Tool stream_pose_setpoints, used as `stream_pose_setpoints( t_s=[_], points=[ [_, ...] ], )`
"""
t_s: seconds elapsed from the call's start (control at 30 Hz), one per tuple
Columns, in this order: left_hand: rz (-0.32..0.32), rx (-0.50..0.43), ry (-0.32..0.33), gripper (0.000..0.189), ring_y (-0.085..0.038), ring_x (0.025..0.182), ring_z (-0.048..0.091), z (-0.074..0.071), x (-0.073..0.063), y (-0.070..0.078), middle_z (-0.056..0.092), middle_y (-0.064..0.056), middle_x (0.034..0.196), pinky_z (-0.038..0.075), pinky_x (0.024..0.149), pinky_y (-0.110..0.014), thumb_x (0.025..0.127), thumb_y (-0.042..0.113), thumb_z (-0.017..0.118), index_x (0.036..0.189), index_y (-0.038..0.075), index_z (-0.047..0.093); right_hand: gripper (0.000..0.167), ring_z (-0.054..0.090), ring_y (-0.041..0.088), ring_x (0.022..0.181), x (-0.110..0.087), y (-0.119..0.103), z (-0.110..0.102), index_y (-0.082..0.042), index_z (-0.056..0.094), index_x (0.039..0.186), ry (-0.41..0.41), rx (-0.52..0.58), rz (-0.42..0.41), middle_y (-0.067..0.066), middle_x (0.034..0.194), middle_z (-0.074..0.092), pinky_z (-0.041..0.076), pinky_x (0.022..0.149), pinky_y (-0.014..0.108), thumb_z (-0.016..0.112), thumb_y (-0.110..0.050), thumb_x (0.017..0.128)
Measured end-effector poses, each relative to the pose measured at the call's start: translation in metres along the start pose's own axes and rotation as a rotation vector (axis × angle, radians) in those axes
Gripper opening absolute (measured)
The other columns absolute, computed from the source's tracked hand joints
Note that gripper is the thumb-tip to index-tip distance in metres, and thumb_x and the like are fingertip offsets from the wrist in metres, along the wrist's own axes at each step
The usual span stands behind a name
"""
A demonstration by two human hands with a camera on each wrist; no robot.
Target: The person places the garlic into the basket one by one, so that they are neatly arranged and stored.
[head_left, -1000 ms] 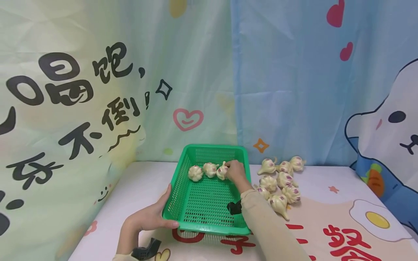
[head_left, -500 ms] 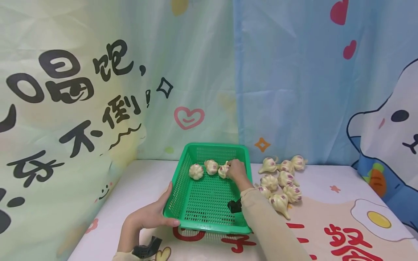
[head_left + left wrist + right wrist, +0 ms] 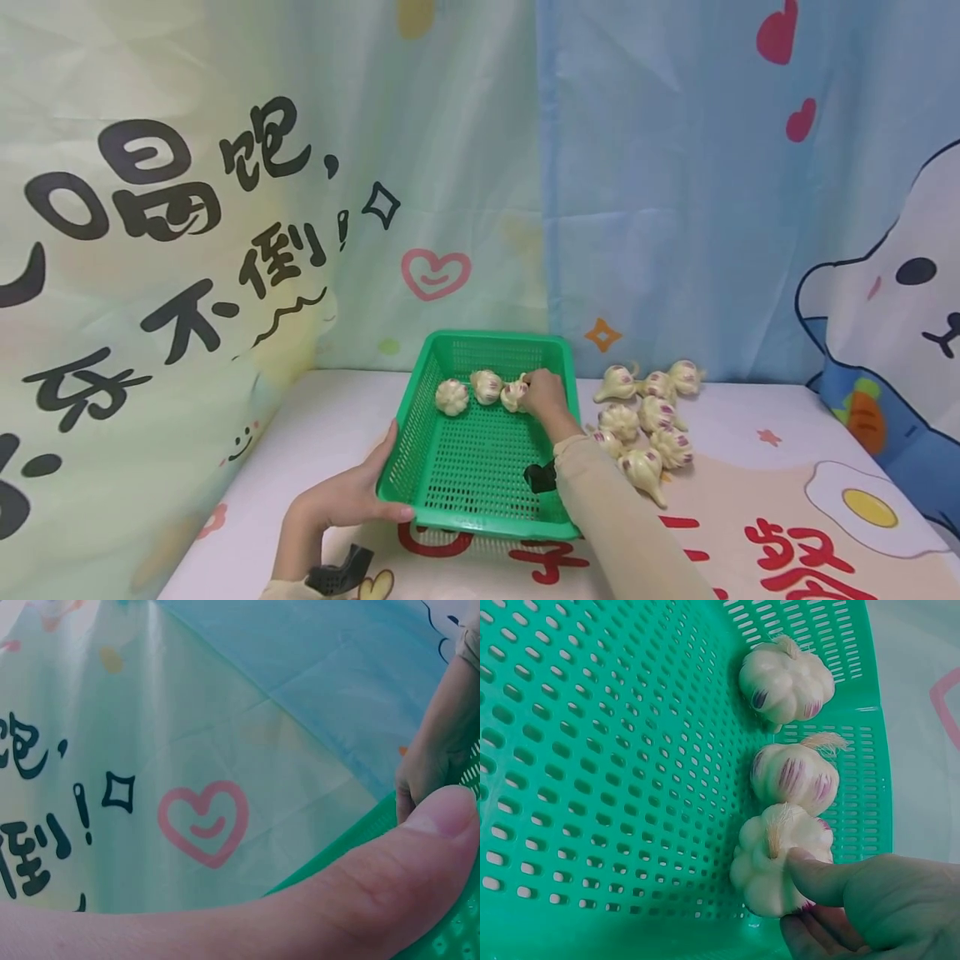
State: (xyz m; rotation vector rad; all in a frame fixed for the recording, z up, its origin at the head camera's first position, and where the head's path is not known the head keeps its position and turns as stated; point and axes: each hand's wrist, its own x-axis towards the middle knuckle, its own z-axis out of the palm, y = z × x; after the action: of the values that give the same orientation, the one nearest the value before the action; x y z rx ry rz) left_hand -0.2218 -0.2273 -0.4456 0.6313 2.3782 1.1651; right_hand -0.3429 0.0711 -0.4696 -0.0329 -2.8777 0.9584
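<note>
Inside the green plastic basket point(image 3: 487, 527), a row of three garlic bulbs lies along the far end. My right hand point(image 3: 546, 393) reaches in and pinches the rightmost garlic bulb point(image 3: 772, 866) between thumb and fingertips. Right beside that bulb is the middle one point(image 3: 795, 776), its root tuft pointing at the far wall. The leftmost bulb point(image 3: 452, 397) sits a little apart. At the near left corner my left hand point(image 3: 352, 496) grips the basket, thumb point(image 3: 442, 814) over the near rim and fingers along the left side, partly hidden.
Several more garlic bulbs point(image 3: 656, 412) lie in a loose cluster on the table right of the basket, close to my right forearm. A printed cloth point(image 3: 450, 208) hangs directly behind the basket. The tabletop point(image 3: 750, 417) has printed pictures and red characters.
The middle garlic bulb has turned, its tip now pointing left. My right hand stays on the rightmost bulb, and my left hand keeps its hold on the basket.
</note>
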Motion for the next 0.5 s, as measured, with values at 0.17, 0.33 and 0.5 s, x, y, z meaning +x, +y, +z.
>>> stream_pose_setpoints(
  t_s=[0.17,0.33,0.5],
  points=[
    [0.015,-0.007,-0.009,0.124,-0.036,0.146,-0.003,0.0005,0.0017,-0.0009,-0.018,-0.012,0.159,0.02,0.112,-0.054,0.078,0.04,0.076,0.149,0.016,-0.022,0.038,0.06,0.037,0.105,-0.0021,0.0006,-0.0013,0.0,0.066,0.118,-0.01,0.009,0.016,0.018,0.119,0.065,0.052,0.082,0.041,0.069,-0.002,0.08],
    [0.023,-0.014,-0.016,0.124,-0.034,0.146,-0.005,-0.0003,0.0018,-0.0014,-0.02,-0.009,0.159,0.019,0.112,-0.054,0.078,0.041,0.076,0.149,0.017,-0.023,0.035,0.062,0.031,0.089,-0.0018,-0.0007,-0.0007,-0.001,0.068,0.116,-0.008,0.001,0.014,0.018,0.114,0.067,0.045,0.066,0.032,0.07,-0.005,0.081],
    [0.027,-0.028,-0.014,0.124,-0.036,0.146,-0.005,0.0001,0.0006,-0.0007,-0.02,-0.011,0.158,0.018,0.112,-0.055,0.078,0.038,0.076,0.149,0.016,-0.023,0.029,0.059,0.026,0.082,-0.001,-0.0038,-0.0007,0.0,0.069,0.11,-0.02,0.024,0.022,0.019,0.113,0.067,0.043,0.065,0.031,0.071,-0.013,0.084]
  ],
)
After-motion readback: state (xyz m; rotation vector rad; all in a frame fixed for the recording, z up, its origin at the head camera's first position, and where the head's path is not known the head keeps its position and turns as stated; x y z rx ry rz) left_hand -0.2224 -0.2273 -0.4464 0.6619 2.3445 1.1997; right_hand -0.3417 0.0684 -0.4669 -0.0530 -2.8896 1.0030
